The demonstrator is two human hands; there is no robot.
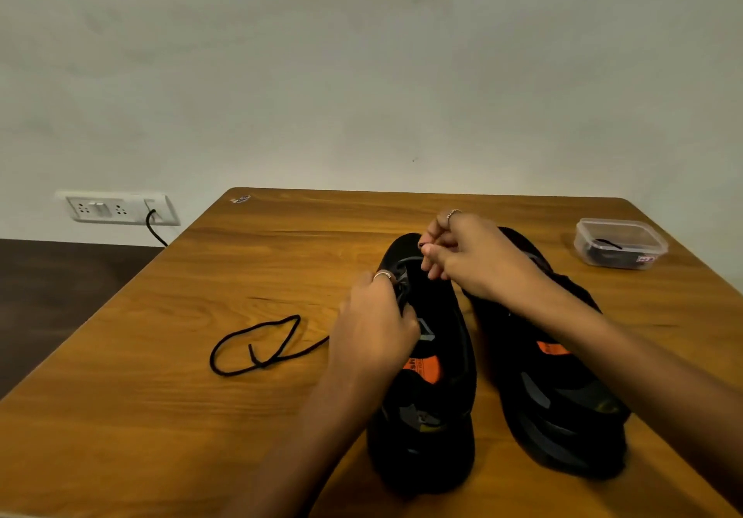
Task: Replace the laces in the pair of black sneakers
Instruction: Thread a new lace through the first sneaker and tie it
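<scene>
Hands (pixel 376 316) (pixel 470 256) hide the left sneaker's (pixel 434 397) eyelets, fingers pinching something dark, probably lace (pixel 257 344).

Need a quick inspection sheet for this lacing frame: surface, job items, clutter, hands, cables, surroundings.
Surface: wooden table, small sticker at its far left corner.
Job's things: two black sneakers side by side, left sneaker being worked on, right sneaker beside it; loose black lace lying left of them, running toward the left hand.
Clutter: clear plastic box at far right with something dark inside.
Grippers: left hand grips the left sneaker's eyelet area; right hand pinches near its toe end, what it pinches too small to tell.
Cables: black cord plugged into the wall socket panel.
Surroundings: plain pale wall.
</scene>
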